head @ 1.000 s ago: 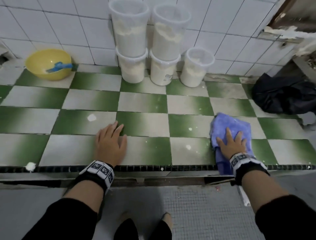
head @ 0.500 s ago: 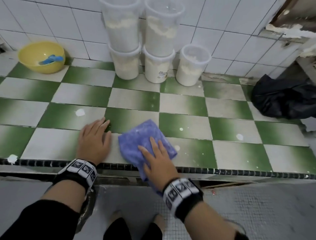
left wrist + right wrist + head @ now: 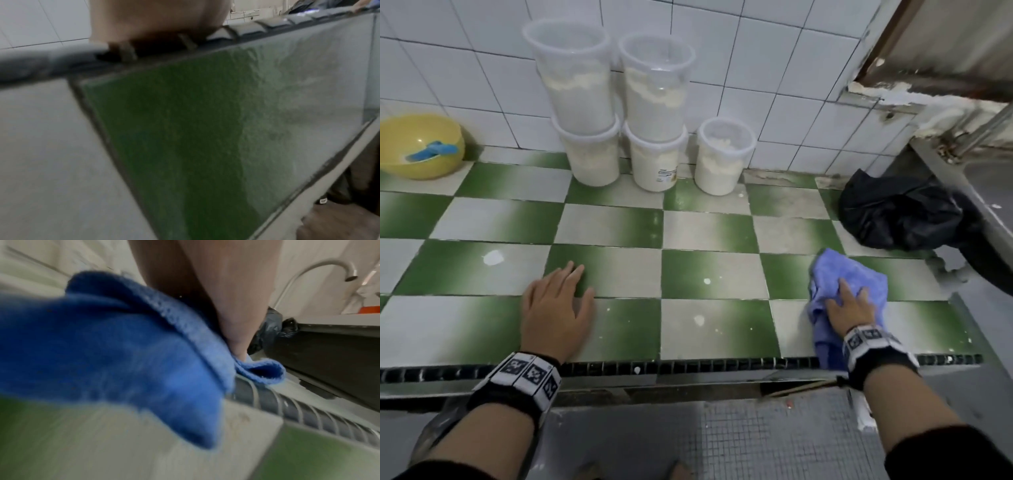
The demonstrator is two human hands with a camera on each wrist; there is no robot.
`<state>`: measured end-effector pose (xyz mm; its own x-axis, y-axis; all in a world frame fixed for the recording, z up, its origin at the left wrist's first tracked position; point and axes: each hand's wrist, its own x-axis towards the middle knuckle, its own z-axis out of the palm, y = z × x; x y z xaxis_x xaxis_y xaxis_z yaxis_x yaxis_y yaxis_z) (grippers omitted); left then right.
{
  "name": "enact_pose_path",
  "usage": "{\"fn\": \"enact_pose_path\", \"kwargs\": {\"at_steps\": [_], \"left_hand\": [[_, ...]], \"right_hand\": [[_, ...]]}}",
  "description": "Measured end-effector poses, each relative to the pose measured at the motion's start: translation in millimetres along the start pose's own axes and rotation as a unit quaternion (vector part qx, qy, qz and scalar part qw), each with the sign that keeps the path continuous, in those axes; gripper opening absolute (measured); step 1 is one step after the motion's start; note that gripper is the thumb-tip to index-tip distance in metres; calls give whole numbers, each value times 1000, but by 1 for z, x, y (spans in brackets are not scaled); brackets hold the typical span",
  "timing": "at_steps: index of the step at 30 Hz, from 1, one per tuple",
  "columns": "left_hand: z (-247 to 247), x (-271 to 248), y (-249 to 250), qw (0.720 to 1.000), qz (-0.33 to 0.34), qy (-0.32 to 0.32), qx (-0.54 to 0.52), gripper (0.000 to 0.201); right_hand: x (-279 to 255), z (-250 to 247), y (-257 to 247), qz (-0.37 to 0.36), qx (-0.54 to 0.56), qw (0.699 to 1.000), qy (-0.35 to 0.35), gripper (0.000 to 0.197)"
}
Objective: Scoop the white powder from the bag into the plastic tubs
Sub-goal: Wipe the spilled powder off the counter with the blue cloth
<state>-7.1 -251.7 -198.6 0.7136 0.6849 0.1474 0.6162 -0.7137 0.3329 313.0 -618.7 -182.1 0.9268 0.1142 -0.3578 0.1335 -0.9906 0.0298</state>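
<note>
Blue cloth (image 3: 849, 274) flat under my right hand (image 3: 851, 308), fingers spread; left hand (image 3: 556, 308) flat on counter (image 3: 709, 222); tubs (image 3: 654, 113) filled at wall; cleanup step; next sweep white specks (image 3: 699, 320) leftward.

five tubs (image 3: 650, 137) stand against the wall at the counter's (image 3: 709, 222) back edge, two stacked on two, one alone to their right. a bowl (image 3: 421, 145) with a scoop (image 3: 431, 151) in it sits at the back left corner. a bag (image 3: 897, 212) lies at the right edge. a cloth (image 3: 842, 274) lies under the right hand (image 3: 851, 310) at the front right corner, overhanging the front edge; the left hand (image 3: 556, 313) lies flat near the front edge, left of the middle.
</note>
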Motion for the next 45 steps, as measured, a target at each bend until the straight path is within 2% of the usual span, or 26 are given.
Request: {"fn": "enact_pose_path", "kwargs": {"at_steps": [3,7,10,17,22,25,27,29,31,33,36,41,43,45], "left_hand": [[1,6,-2,1000,-9,-2,8,64],[2,6,-2,1000,-16,2,3,60],[1,5,0,1000,-19,13,-5,58],[2,4,1,999,-13,16,-31,53],[-1,4,-1,997,-15,34,-72,50],[-1,4,-5,992,-17,56,-113,48],[-2,3,-13,985,-39,84,-149,47],[-10,3,-29,976,-67,119,-167,46],[-22,6,-54,971,-102,138,-169,47],[-37,9,-87,968,-140,135,-155,50],[-61,16,-139,968,-180,125,-124,54],[-88,16,-221,954,-244,152,-83,52],[-94,14,-248,953,-254,151,-65,52],[-99,11,-270,955,-257,142,-47,55]], "right_hand": [[21,-21,-37,18,52,998,-11,68],[43,-41,-91,-14,0,998,-55,71],[46,-41,-135,-50,-20,998,-45,72],[19,-12,-258,-254,-73,964,-28,70],[-45,-2,-332,-341,-91,936,0,62],[-67,19,-376,-432,-104,896,-24,62],[-73,31,-405,-456,-140,878,-40,63],[-86,26,-429,-445,-132,885,-38,63],[-94,19,-450,-429,-128,894,-5,61],[-99,16,-474,-421,-133,897,21,61],[-116,12,-513,-434,-146,889,11,61],[-170,20,-566,-523,-164,836,2,62],[-208,28,-569,-582,-150,799,-24,61],[-248,39,-555,-614,-91,781,-62,60]]}}
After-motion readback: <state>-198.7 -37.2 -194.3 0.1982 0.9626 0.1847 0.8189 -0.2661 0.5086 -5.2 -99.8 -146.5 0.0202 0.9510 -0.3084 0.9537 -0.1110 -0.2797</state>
